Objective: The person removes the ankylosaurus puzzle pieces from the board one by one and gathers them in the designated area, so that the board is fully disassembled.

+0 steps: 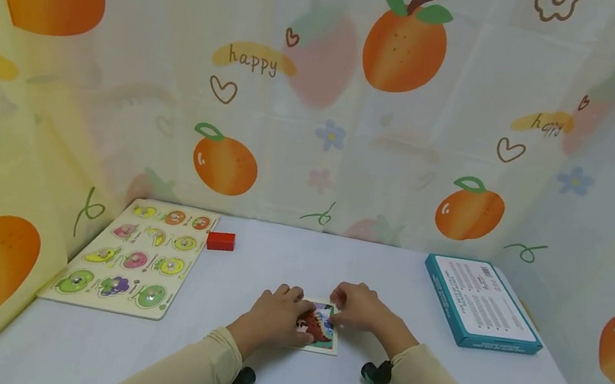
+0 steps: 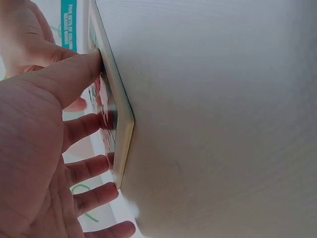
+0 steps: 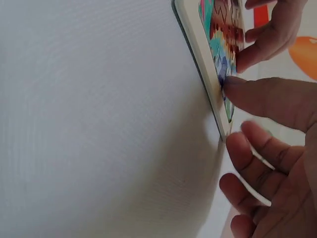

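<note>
A small jigsaw board (image 1: 319, 326) with a colourful picture and a pale raised border lies flat on the table, between both hands. My left hand (image 1: 279, 317) rests over its left part. In the left wrist view, the left thumb and fingertips touch the picture (image 2: 105, 106), with the fingers fairly straight. At the board's right side is my right hand (image 1: 363, 310). Its thumb (image 3: 270, 99) presses on the picture close to the border in the right wrist view, while the other fingers bend loosely by the board's corner. The left palm hides part of the picture.
On the left lies a cream fruit-puzzle board (image 1: 117, 306) with several fruit pieces. A red block (image 1: 220, 241) sits by its upper right corner. Towards the right is a flat teal-edged box (image 1: 483, 302). A fruit-printed cloth (image 1: 317, 121) hangs behind the white table (image 1: 189, 359).
</note>
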Demonstrator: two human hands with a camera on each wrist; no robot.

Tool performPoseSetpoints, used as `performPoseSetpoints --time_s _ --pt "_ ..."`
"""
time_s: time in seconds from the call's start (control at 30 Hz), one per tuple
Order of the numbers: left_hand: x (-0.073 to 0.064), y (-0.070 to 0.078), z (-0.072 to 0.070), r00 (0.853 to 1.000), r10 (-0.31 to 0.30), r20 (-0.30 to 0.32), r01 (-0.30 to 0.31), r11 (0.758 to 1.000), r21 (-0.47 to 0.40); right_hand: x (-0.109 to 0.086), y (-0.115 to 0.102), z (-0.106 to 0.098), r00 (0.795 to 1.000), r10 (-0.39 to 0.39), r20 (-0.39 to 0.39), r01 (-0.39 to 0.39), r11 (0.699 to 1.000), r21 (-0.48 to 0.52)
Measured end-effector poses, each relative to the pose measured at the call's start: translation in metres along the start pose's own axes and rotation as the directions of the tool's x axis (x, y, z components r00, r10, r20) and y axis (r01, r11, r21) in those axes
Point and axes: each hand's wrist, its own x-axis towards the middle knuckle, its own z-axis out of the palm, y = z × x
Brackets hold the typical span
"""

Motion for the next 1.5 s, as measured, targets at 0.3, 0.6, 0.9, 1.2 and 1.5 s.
performPoseSetpoints --time_s 0.3,0.6,0.9,1.2,1.5 --pt "0.0 -0.001 0.004 1.0 0.003 -0.006 -0.003 1.0 0.0 -0.004 -0.004 -0.002 1.0 -0.022 -0.003 0.021 0.998 -0.052" --pt "0.001 0.0 0.009 1.0 -0.01 0.006 0.01 1.0 0.01 -0.005 -0.008 -0.002 0.999 -0.05 -0.015 0.046 0.985 -0.163" --pt "0.002 -0.001 0.013 1.0 -0.01 0.004 0.01 1.0 0.018 -0.001 -0.001 -0.001 1.0 -0.027 0.0 0.027 0.997 -0.068" --pt "0.003 -0.002 0.012 1.0 -0.005 -0.005 0.005 1.0 0.028 0.001 -0.002 -0.002 0.997 -0.077 0.023 0.074 0.99 0.122" --pt "0.003 -0.004 0.012 1.0 -0.009 -0.009 0.01 1.0 0.025 0.0 -0.003 -0.003 0.994 -0.112 0.004 0.111 0.99 0.082"
